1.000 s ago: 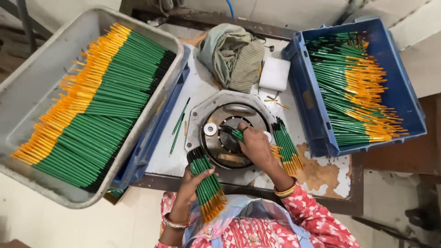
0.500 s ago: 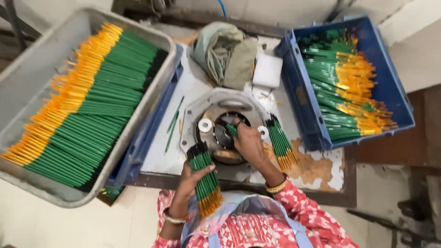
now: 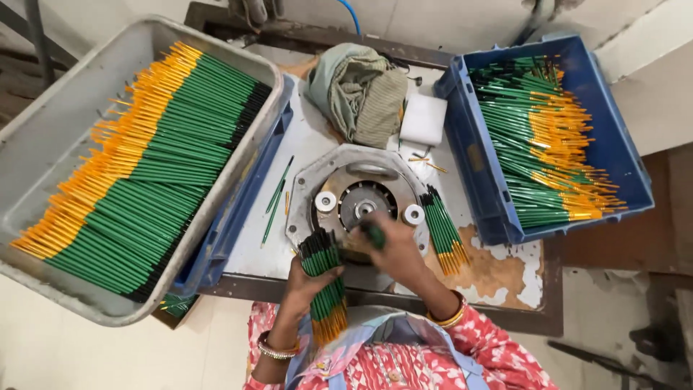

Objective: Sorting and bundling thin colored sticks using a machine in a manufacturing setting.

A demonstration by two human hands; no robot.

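A worn metal worktable [image 3: 505,274] (paint flaking) stands on pale floor [image 3: 86,354].

No labels, signs or screens are visible. One candidate package: a small white rectangular box [image 3: 424,119] on the worktop [image 3: 317,144], beside the blue crate [image 3: 462,144]; its surface appears plain.

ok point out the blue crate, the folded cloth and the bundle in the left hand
blue crate [image 3: 482,162]: head view, its left wall
folded cloth [image 3: 359,90]: head view, middle of the heap
bundle [image 3: 325,282]: head view, green shafts above the left hand [image 3: 303,282]
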